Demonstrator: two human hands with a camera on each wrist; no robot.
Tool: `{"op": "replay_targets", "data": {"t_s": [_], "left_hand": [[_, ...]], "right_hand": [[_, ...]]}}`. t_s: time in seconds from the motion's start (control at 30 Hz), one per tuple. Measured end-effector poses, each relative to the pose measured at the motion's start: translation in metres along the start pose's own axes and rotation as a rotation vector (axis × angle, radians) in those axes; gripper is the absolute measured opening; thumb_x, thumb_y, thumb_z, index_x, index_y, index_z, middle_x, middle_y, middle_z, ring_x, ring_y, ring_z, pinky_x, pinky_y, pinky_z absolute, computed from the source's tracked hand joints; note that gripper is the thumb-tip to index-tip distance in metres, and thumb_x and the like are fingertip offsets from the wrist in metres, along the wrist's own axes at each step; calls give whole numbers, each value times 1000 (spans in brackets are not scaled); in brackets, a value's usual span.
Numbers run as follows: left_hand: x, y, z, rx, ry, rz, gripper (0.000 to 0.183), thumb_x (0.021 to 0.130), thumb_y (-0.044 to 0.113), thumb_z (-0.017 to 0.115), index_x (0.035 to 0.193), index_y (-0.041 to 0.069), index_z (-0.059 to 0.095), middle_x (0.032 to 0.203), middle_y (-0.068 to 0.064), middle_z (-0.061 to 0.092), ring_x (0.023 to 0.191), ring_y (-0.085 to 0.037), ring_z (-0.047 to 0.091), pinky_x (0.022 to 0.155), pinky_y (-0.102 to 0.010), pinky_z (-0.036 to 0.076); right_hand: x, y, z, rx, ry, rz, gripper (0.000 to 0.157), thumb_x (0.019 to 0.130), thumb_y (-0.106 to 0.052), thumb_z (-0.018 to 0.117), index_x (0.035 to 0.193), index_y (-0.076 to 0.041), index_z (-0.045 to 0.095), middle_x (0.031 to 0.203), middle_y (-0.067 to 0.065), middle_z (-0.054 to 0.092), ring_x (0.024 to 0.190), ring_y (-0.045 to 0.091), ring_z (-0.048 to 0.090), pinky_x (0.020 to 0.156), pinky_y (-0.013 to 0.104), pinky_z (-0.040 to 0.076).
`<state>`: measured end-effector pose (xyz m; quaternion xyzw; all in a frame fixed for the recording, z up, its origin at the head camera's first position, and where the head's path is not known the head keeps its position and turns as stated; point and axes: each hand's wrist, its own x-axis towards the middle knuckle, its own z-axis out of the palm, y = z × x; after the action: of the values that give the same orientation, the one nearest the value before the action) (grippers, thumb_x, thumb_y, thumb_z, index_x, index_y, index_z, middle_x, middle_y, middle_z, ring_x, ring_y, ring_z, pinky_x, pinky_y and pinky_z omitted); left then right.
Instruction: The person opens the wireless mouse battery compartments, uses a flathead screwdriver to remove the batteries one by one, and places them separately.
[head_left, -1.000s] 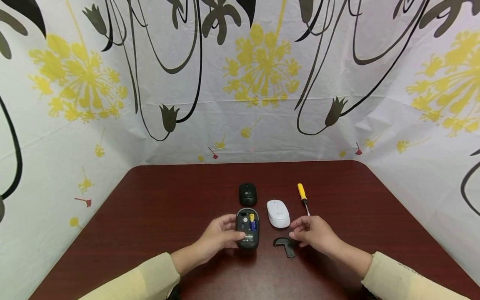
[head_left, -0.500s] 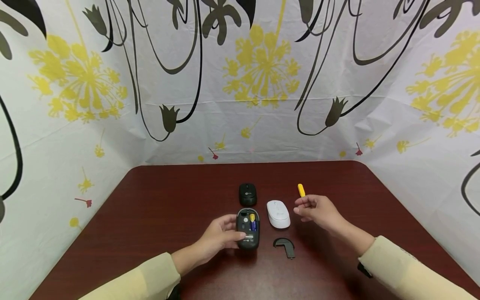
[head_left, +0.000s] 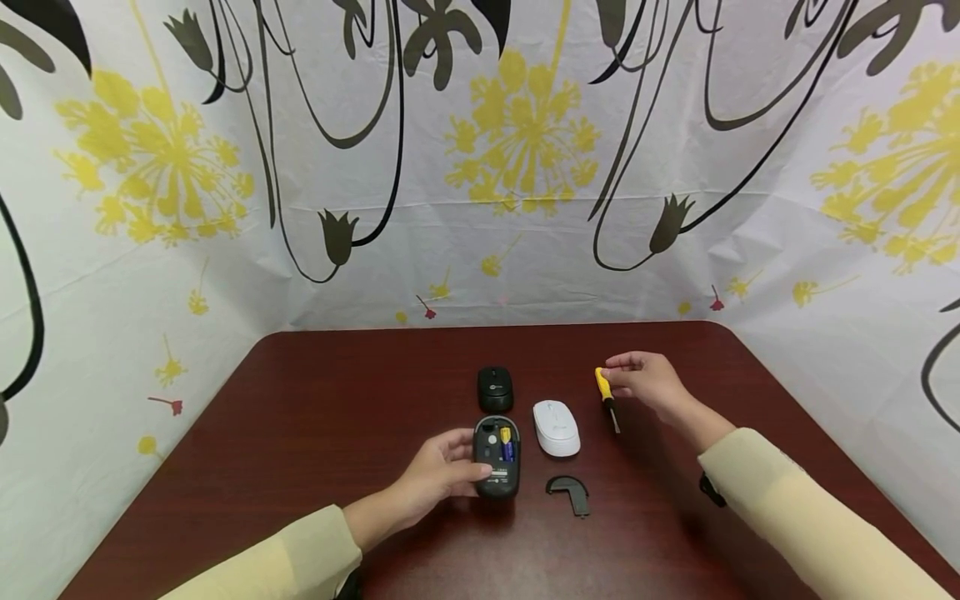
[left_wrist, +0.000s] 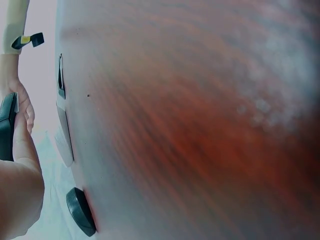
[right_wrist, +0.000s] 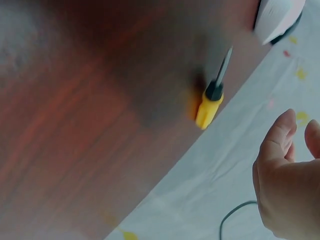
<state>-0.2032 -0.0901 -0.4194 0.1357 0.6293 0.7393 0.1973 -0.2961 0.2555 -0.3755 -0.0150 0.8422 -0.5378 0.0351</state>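
My left hand [head_left: 429, 473] holds a black computer mouse [head_left: 487, 454] with its underside facing up, thumb across its lower part. Its battery bay is uncovered, and a yellow-and-blue battery [head_left: 506, 447] lies inside. Over at the right, my right hand [head_left: 648, 385] hovers beside the yellow handle of a screwdriver [head_left: 603, 388]. In the right wrist view a gap separates that hand [right_wrist: 285, 182] from the screwdriver [right_wrist: 210, 105], and its fingers are loosely bent around nothing. A black T-shaped battery cover [head_left: 576, 493] rests on the table between the hands.
Behind the held mouse stands another black mouse [head_left: 496, 389]. A white mouse [head_left: 557, 428] sits between it and the screwdriver. The dark red table [head_left: 360, 383] meets a patterned white cloth [head_left: 465, 283] at its back and sides.
My right hand has moved away from beside the battery cover, back and over the screwdriver to its handle end. The left hand and its mouse have stayed in place.
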Motion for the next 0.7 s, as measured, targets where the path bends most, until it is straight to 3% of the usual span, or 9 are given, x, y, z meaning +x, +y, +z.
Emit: {"op": "replay_targets", "data": {"t_s": [0.27,0.7], "left_hand": [[0,1,0,-1,6,-1,55,86,0,67,135,-8,45,116,-19,63,96,-28,67,78,-42,58],[0,0,1,-8,2,9,56,84,-1,68,134,-10,45,115,-20,63,95,-28,67,77,-42,58]], "right_hand": [[23,6,-7,15,32,35,46,96,-23,63,129,6,53,126,25,56,113,39,57,93,46,51],[46,26,-6,-41,55,107,40,94,-15,65,124,10,55,120,24,58,105,33,62,85,40,56]]}}
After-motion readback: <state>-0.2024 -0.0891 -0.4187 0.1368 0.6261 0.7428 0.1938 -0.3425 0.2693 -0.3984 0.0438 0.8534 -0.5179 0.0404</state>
